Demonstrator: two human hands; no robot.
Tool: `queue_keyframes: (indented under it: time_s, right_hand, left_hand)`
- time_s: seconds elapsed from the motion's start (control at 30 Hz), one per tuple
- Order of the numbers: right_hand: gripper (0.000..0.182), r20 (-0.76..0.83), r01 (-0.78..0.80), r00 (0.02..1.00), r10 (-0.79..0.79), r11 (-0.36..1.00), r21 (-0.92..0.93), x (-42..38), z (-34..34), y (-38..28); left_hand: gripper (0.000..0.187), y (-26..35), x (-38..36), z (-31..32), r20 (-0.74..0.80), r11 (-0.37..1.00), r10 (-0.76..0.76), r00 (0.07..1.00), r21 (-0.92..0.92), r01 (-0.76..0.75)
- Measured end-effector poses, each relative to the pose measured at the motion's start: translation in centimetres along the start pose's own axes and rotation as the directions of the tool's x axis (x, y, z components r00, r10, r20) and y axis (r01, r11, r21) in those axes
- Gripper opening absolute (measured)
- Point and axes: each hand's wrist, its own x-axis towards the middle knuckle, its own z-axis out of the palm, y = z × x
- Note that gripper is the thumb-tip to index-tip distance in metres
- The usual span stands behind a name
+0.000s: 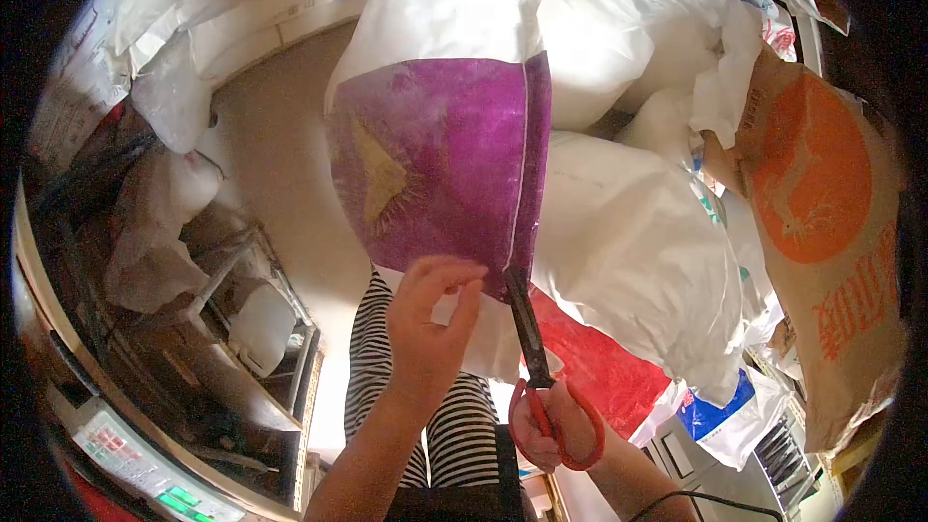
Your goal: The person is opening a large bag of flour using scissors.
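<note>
My right hand (548,422) is wrapped round the red handles of a pair of scissors (527,325). Their long dark blades point up and away, with the tips at the lower right edge of a white sack (440,19). That sack carries a broad purple panel (464,150) with a gold emblem, and a pale seam line runs down its right side to the blades. Just left of the scissors, at the panel's lower edge, my left hand (428,317) has its thumb and fingers curled together in a pinch. Whatever the pinch holds is too small to make out.
White sacks (628,242) crowd the right side, with a red-printed section (599,358) below. A brown sack with an orange circle (810,169) stands far right. At left are a metal rack (295,377) and a white plastic jug (263,327). A dark cable (710,498) crosses below.
</note>
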Motion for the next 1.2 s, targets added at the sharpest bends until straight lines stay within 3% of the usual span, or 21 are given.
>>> queue_keyframes:
  time_s: [0.27,0.4,0.47,0.57,0.7,0.77,0.9,1.0,1.07,1.13,1.2]
  right_hand:
    - [0.064,0.002,0.050,0.999,-0.050,0.995,-0.082,0.3,-1.0,1.7]
    - [0.065,0.045,0.112,0.993,-0.110,0.992,-0.061,0.1,-1.1,2.4]
    - [0.063,0.008,0.146,0.989,-0.146,0.980,-0.137,-0.5,-0.9,2.0]
    - [0.071,-0.085,0.128,0.985,-0.150,0.966,-0.224,-1.2,0.1,0.9]
    - [0.077,-0.109,0.185,0.967,-0.230,0.930,-0.319,-1.7,0.2,0.4]
    - [0.075,-0.135,0.207,0.958,-0.253,0.937,-0.282,-1.7,0.5,0.1]
    - [0.070,-0.323,0.314,0.846,-0.424,0.886,-0.341,-0.2,0.9,0.3]
    - [0.067,-0.264,0.345,0.857,-0.443,0.873,-0.345,0.3,1.9,-1.8]
    - [0.066,-0.194,0.243,0.935,-0.297,0.935,-0.259,0.0,3.1,-2.5]
    - [0.026,-0.073,0.104,0.992,-0.103,0.995,0.006,0.3,1.7,-1.4]
    - [0.029,-0.118,0.112,0.986,-0.118,0.992,-0.054,0.3,1.5,-0.7]
  left_hand:
    - [0.016,0.7,0.3,0.3,0.074,0.999,-0.031,0.997,0.017,0.030]
    - [0.018,0.9,0.6,0.8,0.056,0.999,-0.051,0.997,0.021,0.050]
    - [0.020,1.1,0.9,0.9,0.035,0.998,-0.057,0.998,0.038,0.056]
    - [0.024,1.1,1.4,1.0,0.040,0.955,0.154,0.987,0.249,-0.159]
    - [0.020,0.2,2.2,1.2,0.101,0.897,0.292,0.951,0.317,-0.309]
    - [0.017,0.1,2.5,1.2,0.133,0.834,0.352,0.927,0.406,-0.375]
    - [0.012,-0.2,2.2,1.5,0.066,0.907,0.295,0.953,0.294,-0.301]
    - [0.010,-0.2,2.1,1.6,0.018,0.937,0.263,0.965,0.231,-0.260]
    - [0.009,-0.3,2.3,1.6,0.020,0.916,0.308,0.951,0.264,-0.302]
    - [0.010,-0.1,2.6,1.3,0.023,0.937,0.278,0.960,0.215,-0.276]
    - [0.010,-0.2,2.8,1.1,0.045,0.936,0.284,0.958,0.205,-0.287]
